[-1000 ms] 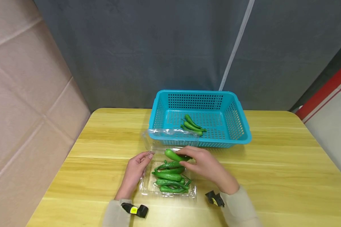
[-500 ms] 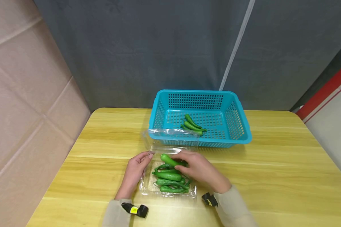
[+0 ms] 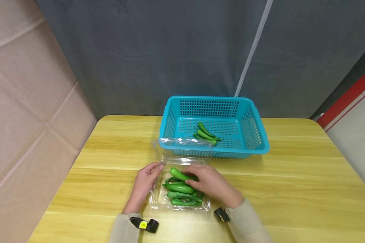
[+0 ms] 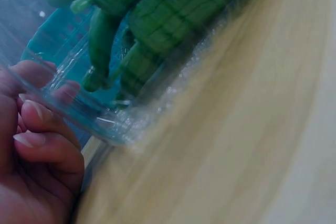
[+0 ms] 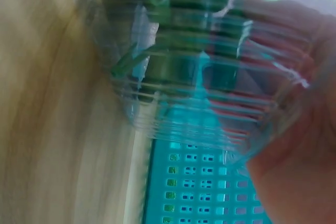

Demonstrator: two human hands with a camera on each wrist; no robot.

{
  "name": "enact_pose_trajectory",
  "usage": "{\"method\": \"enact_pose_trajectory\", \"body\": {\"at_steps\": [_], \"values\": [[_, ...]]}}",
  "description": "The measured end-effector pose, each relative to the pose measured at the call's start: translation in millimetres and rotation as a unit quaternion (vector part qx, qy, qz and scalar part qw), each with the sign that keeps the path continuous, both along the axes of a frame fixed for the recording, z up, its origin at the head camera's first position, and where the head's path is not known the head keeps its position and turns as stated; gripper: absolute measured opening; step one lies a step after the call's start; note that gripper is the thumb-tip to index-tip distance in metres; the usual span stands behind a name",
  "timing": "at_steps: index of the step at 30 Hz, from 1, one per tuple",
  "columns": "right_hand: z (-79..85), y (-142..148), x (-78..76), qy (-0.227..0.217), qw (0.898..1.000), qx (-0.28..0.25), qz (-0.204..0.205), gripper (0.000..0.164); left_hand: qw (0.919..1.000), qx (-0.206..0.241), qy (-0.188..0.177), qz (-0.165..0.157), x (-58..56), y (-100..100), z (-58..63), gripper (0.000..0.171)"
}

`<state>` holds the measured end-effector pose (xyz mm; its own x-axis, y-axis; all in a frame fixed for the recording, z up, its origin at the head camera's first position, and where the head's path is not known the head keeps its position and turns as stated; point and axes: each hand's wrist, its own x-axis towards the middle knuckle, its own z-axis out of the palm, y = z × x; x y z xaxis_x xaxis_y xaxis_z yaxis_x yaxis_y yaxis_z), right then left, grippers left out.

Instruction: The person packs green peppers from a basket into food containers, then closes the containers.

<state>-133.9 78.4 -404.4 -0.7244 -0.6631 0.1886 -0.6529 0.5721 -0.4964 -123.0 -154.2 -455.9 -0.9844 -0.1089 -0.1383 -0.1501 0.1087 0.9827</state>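
Counter (image 3: pixel 292 189) below, our left fingers (image 3: pixel 156 172) pinch the clamshell (image 3: pixel 182 208), right fingers (image 3: pixel 191 168) a green chili (image 3: pixel 176 173); slackening could drop it.

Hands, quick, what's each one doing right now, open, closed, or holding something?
Left hand: closed, pinching the edge of the clear plastic container.
Right hand: closed, holding a green pepper.
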Motion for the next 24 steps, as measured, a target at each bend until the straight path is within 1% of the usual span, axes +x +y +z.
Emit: {"method": "enact_pose_trajectory", "body": {"at_steps": [3,5,10,24], "values": [[-0.4,-2,0.0,0.008,1.000,0.014,-0.003,0.030,1.0000,0.004,-0.005,-0.005,0.8,0,4.6,0.030],[-0.8,-3,0.1,0.012,1.000,0.021,-0.005,0.029,0.9999,0.002,-0.007,-0.009,2.7,2,10.4,0.027],[-1.8,-3,0.8,0.031,0.999,0.023,-0.008,0.029,1.0000,-0.003,-0.002,-0.009,7.3,5,22.7,0.025],[-5.1,-5,2.1,0.057,0.997,0.054,-0.016,0.026,0.9998,-0.014,0.001,-0.011,9.8,7,26.1,0.025]]}}
